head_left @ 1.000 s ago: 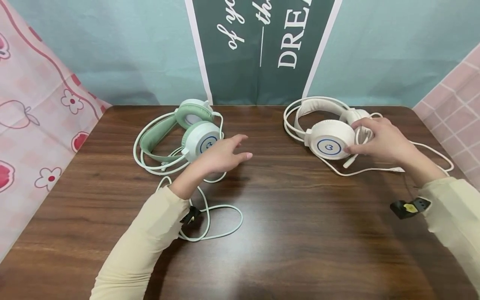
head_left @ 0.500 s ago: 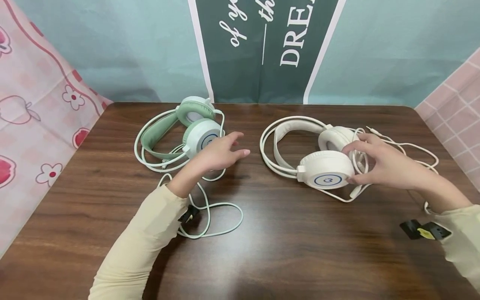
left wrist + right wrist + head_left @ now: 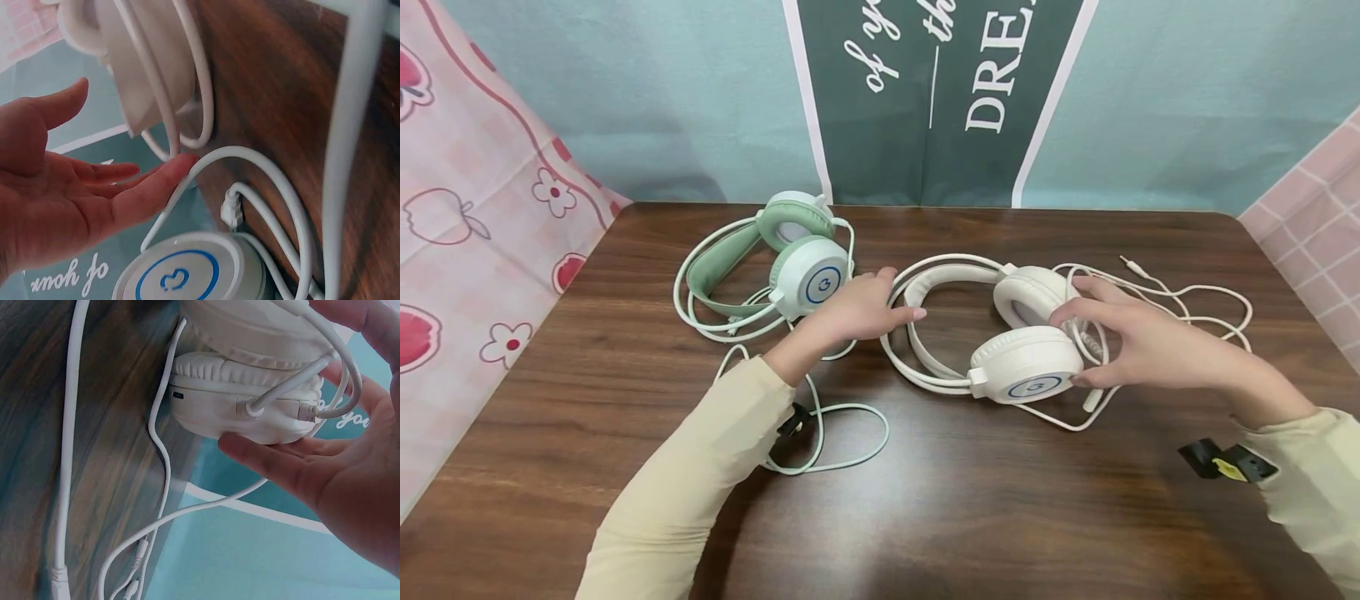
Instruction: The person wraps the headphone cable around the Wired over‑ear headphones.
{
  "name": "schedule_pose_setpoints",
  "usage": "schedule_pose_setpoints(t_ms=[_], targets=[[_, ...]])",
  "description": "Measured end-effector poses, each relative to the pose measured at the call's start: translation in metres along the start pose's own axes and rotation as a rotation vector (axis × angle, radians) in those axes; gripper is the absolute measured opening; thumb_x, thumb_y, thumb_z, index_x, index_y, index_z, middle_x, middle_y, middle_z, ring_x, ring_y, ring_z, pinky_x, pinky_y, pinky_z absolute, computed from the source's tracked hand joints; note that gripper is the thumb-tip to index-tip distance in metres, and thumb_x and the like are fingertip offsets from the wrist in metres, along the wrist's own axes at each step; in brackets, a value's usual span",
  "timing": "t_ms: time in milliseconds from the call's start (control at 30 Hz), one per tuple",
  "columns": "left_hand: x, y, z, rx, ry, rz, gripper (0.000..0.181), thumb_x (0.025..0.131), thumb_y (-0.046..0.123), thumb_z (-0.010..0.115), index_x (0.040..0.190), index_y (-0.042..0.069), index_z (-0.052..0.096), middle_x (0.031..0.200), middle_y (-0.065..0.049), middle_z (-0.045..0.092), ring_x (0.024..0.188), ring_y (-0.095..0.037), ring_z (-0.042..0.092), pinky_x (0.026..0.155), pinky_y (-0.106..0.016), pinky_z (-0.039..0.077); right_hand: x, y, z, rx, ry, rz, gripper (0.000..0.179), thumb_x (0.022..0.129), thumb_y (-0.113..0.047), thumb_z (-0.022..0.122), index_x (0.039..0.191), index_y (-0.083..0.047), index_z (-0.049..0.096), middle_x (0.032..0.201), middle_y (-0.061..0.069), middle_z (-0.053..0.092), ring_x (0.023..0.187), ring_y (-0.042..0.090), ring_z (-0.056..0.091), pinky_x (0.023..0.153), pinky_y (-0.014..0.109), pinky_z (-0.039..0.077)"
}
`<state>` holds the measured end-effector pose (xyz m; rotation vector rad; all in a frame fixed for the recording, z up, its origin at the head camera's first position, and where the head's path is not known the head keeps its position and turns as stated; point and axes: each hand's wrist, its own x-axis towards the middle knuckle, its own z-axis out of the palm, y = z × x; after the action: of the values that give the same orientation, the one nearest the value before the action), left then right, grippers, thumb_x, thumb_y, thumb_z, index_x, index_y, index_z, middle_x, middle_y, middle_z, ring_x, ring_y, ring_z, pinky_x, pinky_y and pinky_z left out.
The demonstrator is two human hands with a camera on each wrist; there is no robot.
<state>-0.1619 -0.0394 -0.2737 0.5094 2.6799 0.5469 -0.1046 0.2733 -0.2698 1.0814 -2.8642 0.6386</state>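
Note:
White headphones with a blue ring on the ear cup lie mid-table in the head view, headband to the left. My right hand holds them at the ear cups, thumb at the near cup and fingers at the far one. In the right wrist view a fingertip presses the white cup. My left hand is held out with fingers extended, its tips right at the white headband's left edge. Green and white headphones lie just behind the left hand, and their ear cup shows below it in the left wrist view.
The white cable with its plugs trails right across the brown wooden table. A pale green cable loops beside the left forearm. A blue-green backdrop rises behind the table, with a pink patterned cloth at left.
My right hand has slid the white headphones left and toward the front, from the back right to beside the left hand. The left hand and green headphones have hardly moved.

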Motion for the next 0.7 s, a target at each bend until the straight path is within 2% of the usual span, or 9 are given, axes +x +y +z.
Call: schedule_pose_setpoints(t_ms=[167, 300, 367, 433, 533, 633, 700], targets=[[0.006, 0.004, 0.006, 0.053, -0.016, -0.039, 0.077, 0.087, 0.049, 0.053, 0.137, -0.003, 0.029, 0.132, -0.024, 0.042, 0.123, -0.03, 0.04, 0.098, -0.039, 0.035, 0.001, -0.001, 0.0, 0.003, -0.013, 0.011, 0.062, 0.051, -0.017, 0.087, 0.104, -0.023, 0.055, 0.127, 0.025, 0.036, 0.111, 0.044, 0.039, 0.078, 0.052, 0.037], [0.009, 0.003, 0.007, 0.058, -0.012, -0.034, 0.075, 0.087, 0.045, 0.055, 0.14, -0.001, 0.027, 0.134, -0.022, 0.041, 0.125, -0.03, 0.038, 0.1, -0.038, 0.032, -0.001, 0.0, -0.001, -0.008, -0.009, 0.022, 0.066, 0.053, -0.017, 0.087, 0.111, -0.021, 0.055, 0.131, 0.026, 0.034, 0.116, 0.046, 0.036, 0.081, 0.051, 0.035], [0.011, 0.001, 0.007, 0.02, -0.023, -0.04, 0.075, 0.087, 0.044, 0.055, 0.14, 0.0, 0.026, 0.13, -0.021, 0.045, 0.114, -0.028, 0.049, 0.095, -0.036, 0.038, -0.001, -0.002, -0.002, -0.021, -0.002, 0.028, 0.071, 0.055, -0.018, 0.086, 0.117, -0.019, 0.053, 0.134, 0.026, 0.032, 0.115, 0.043, 0.039, 0.08, 0.047, 0.037], [0.012, 0.0, 0.007, -0.038, -0.041, -0.058, 0.072, 0.086, 0.044, 0.056, 0.138, 0.001, 0.029, 0.125, -0.021, 0.049, 0.096, -0.025, 0.061, 0.084, -0.033, 0.046, -0.002, -0.005, -0.002, -0.045, 0.016, 0.037, 0.076, 0.055, -0.018, 0.086, 0.122, -0.017, 0.051, 0.134, 0.025, 0.031, 0.109, 0.04, 0.045, 0.076, 0.044, 0.039], [0.013, -0.003, 0.007, -0.131, -0.077, -0.088, 0.065, 0.087, 0.041, 0.057, 0.132, 0.0, 0.034, 0.119, -0.022, 0.051, 0.064, -0.021, 0.065, 0.062, -0.029, 0.052, -0.004, -0.012, -0.001, -0.084, 0.049, 0.052, 0.077, 0.056, -0.017, 0.086, 0.124, -0.014, 0.05, 0.13, 0.023, 0.034, 0.091, 0.031, 0.053, 0.068, 0.041, 0.042], [0.014, -0.003, 0.007, -0.179, -0.099, -0.099, 0.055, 0.088, 0.035, 0.057, 0.126, -0.001, 0.037, 0.12, -0.025, 0.049, 0.059, -0.019, 0.065, 0.055, -0.027, 0.052, -0.004, -0.018, -0.001, -0.118, 0.07, 0.06, 0.073, 0.056, -0.016, 0.085, 0.121, -0.01, 0.052, 0.124, 0.021, 0.038, 0.077, 0.025, 0.053, 0.062, 0.041, 0.043], [0.012, -0.003, 0.008, -0.177, -0.107, -0.095, 0.051, 0.089, 0.03, 0.056, 0.124, -0.001, 0.038, 0.119, -0.025, 0.049, 0.059, -0.018, 0.065, 0.055, -0.026, 0.052, -0.004, -0.019, -0.001, -0.124, 0.072, 0.059, 0.07, 0.056, -0.015, 0.085, 0.118, -0.008, 0.054, 0.121, 0.021, 0.04, 0.077, 0.026, 0.053, 0.063, 0.042, 0.043]])
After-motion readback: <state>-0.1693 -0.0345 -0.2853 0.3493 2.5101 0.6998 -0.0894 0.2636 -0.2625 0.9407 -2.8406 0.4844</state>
